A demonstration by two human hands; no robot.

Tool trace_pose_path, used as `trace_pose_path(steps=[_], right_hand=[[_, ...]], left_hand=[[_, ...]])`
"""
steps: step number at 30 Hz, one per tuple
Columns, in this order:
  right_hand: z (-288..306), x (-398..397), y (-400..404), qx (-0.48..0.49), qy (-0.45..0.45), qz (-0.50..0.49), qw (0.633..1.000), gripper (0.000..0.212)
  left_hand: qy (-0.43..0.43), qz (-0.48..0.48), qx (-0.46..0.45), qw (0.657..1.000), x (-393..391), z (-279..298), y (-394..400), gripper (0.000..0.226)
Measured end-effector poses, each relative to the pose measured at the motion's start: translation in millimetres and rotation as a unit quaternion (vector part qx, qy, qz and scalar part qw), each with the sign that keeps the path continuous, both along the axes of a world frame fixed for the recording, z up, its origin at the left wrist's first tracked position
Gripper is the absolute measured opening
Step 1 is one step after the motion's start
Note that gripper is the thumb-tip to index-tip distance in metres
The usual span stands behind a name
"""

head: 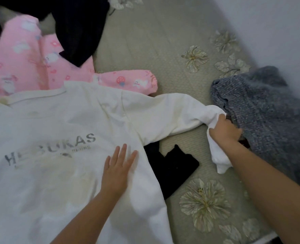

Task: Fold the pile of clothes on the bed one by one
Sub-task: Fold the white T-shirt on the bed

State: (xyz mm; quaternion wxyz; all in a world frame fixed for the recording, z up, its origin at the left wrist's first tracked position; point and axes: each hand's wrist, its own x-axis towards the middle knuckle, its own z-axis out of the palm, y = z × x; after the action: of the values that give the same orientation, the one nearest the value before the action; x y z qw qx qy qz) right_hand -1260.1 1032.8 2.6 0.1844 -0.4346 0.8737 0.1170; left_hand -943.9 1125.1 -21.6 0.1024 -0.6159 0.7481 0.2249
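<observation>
Folding the white shirt (57, 138): sleeve being drawn out before the first fold.

The shirt is lying spread on the bed (145, 41). The left hand (117, 170) is pressing flat on it, fingers open and together, while the right hand (224, 130) is gripping the sleeve (172, 111) end in closed fingers. The next move probably calls for bringing that sleeve across the body. A grey knit (262, 111) is touching the right hand, a black garment (174, 166) is lying under the sleeve, and pink pyjamas (27, 59) are crowding the collar.

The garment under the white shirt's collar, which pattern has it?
Pink garment with white cartoon animals, head view.
</observation>
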Motion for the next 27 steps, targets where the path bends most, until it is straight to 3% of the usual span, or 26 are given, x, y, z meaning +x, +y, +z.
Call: trace_pose_path(steps=[4, 7, 11, 16, 19, 20, 22, 23, 25, 27], right_hand=[[-1, -17, 24, -0.021, -0.049, -0.035, 0.998, 0.036], [22, -22, 30, -0.095, -0.105, -0.007, 0.990, 0.030], [70, 3, 23, -0.191, -0.181, 0.039, 0.964, 0.026], [123, 88, -1, -0.280, -0.257, 0.099, 0.919, 0.015], [143, 170, -9, -0.320, -0.371, 0.111, 0.864, 0.012], [148, 199, -7, -0.297, -0.444, 0.125, 0.836, 0.013], [147, 249, 4, -0.188, -0.586, 0.182, 0.767, 0.048], [143, 268, 13, -0.130, -0.616, 0.212, 0.747, 0.053], [124, 289, 31, -0.073, -0.606, 0.245, 0.754, 0.045], [100, 289, 45, -0.055, -0.542, 0.250, 0.801, 0.036]], left_hand=[[-0.005, -0.068, 0.035, 0.997, -15, -8, -2, 0.065], [-0.037, -0.085, 0.067, 0.993, -16, -15, -3, 0.068], [0.004, -0.071, 0.083, 0.994, -11, -7, -7, 0.068], [0.135, 0.149, 0.003, 0.980, 25, 33, 1, 0.054], [0.140, 0.266, -0.047, 0.953, 75, 68, 20, 0.047], [0.135, 0.296, -0.063, 0.944, 93, 79, 27, 0.046], [0.122, 0.358, -0.084, 0.922, 128, 95, 45, 0.044], [0.118, 0.386, -0.089, 0.911, 144, 100, 55, 0.044], [0.136, 0.435, -0.091, 0.885, 168, 106, 73, 0.043], [0.167, 0.472, -0.081, 0.862, 182, 109, 85, 0.041]])
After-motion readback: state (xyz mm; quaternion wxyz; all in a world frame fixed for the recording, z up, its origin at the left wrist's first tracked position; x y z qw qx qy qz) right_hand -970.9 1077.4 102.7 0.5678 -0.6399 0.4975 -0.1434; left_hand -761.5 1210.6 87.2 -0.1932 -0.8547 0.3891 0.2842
